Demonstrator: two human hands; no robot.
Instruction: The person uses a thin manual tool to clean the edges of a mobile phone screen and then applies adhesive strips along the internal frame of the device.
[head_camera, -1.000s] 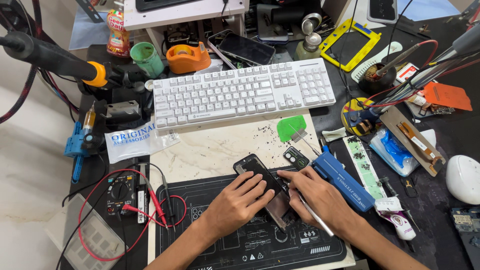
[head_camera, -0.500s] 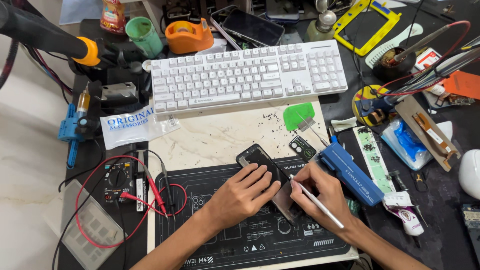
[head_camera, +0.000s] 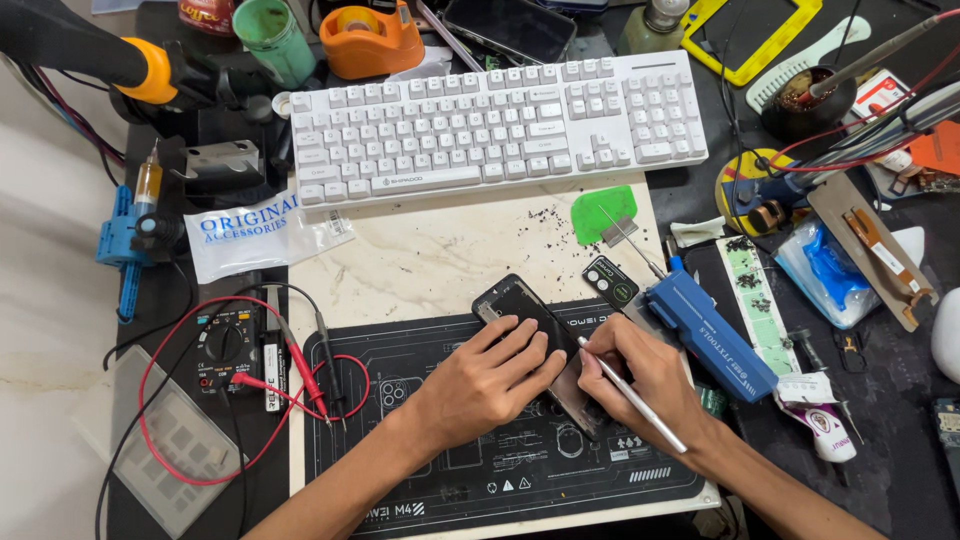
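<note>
Right hand (head_camera: 645, 385): I pinch a thin metal pen-like tool (head_camera: 632, 394), tip at the edge of the opened smartphone (head_camera: 540, 335).
Left hand (head_camera: 490, 380): flat, fingers pressing the phone onto the black repair mat (head_camera: 400, 470).
Slip risk: my tip could skid and gouge the phone's inside.
Shift risk: uneven pressure could twist the phone.
</note>
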